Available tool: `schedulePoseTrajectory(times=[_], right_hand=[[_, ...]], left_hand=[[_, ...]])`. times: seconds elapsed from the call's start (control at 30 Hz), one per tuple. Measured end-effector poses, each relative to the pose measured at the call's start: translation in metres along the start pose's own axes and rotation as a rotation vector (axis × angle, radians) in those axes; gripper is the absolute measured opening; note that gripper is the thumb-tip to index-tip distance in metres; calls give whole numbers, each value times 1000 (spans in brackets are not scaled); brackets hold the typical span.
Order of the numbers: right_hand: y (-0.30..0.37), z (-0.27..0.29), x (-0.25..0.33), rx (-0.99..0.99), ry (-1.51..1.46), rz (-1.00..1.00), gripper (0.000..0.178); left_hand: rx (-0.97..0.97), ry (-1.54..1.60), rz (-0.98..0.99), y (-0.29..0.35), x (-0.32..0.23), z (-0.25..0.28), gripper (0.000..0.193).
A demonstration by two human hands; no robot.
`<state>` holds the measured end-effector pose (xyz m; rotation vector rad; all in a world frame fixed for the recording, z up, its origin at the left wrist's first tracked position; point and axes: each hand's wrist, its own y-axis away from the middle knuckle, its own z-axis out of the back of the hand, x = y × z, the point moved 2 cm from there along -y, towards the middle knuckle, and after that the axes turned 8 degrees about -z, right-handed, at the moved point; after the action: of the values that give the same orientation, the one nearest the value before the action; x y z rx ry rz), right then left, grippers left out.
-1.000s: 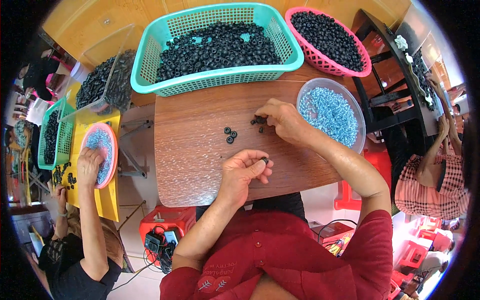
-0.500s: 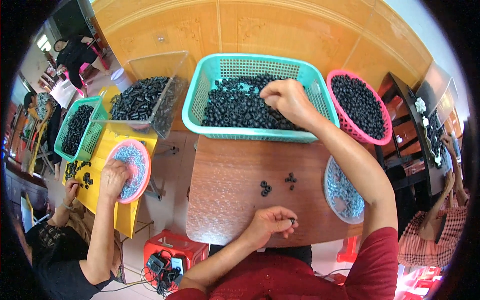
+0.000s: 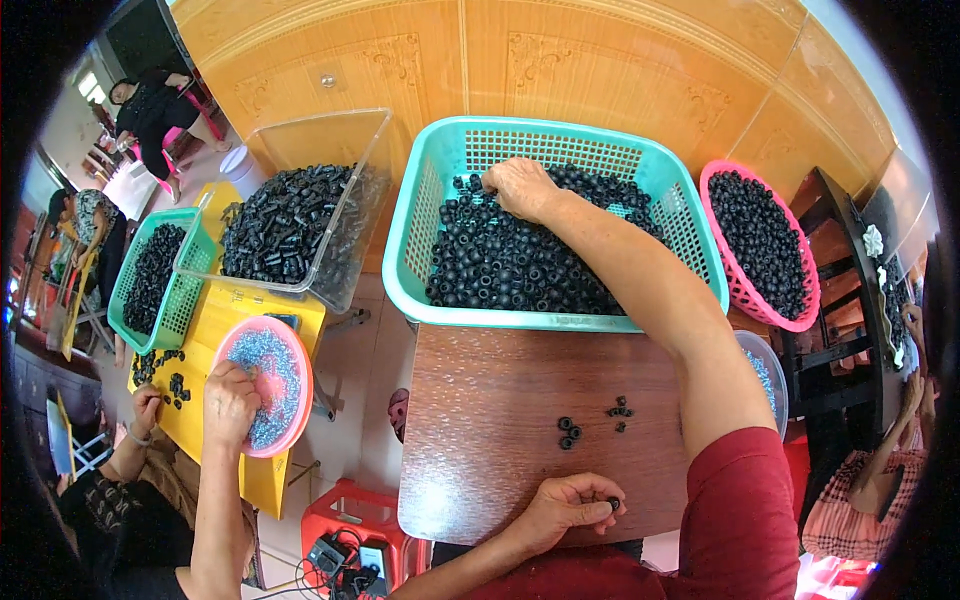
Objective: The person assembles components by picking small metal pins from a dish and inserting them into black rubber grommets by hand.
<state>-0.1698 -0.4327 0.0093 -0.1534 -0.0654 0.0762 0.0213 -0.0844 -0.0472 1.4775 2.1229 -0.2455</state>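
Observation:
My right hand (image 3: 520,187) reaches deep into the teal basket (image 3: 420,200) and rests, fingers curled, on the heap of small black rings (image 3: 500,265); what it holds is hidden. My left hand (image 3: 572,505) sits at the near edge of the brown wooden table (image 3: 480,400) and pinches one small black ring (image 3: 612,503) at its fingertips. A few loose black rings (image 3: 568,432) and a small black cluster (image 3: 619,410) lie on the table between my arms.
A pink basket (image 3: 745,290) of black rings stands at the right, a bowl of pale blue pieces (image 3: 775,375) under my right arm. At the left a co-worker's hand (image 3: 230,400) dips into a pink bowl (image 3: 290,350) on a yellow table (image 3: 235,310), beside a clear tub (image 3: 300,150) and green basket (image 3: 125,290).
My right hand went from the table's loose rings up into the teal basket and further toward its back. The view tilted upward. My left hand kept its pinch at the table's near edge.

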Motion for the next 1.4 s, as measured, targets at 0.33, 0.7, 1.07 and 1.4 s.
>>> schedulePoseTrajectory(times=[0.33,0.7,1.07,1.4], right_hand=[[1,-6,-5,28,-14,-50,13],[30,17,-47,-60,-451,-140,10],[54,44,-46,270,-1165,-450,3],[129,91,-51,196,-1448,-444,14]], left_hand=[[-19,-13,12,1,-1,-3,22],[-21,-26,-55,1,3,-4,24],[-9,-19,-49,0,1,-3,22],[-25,-79,-70,4,-1,-10,20]])
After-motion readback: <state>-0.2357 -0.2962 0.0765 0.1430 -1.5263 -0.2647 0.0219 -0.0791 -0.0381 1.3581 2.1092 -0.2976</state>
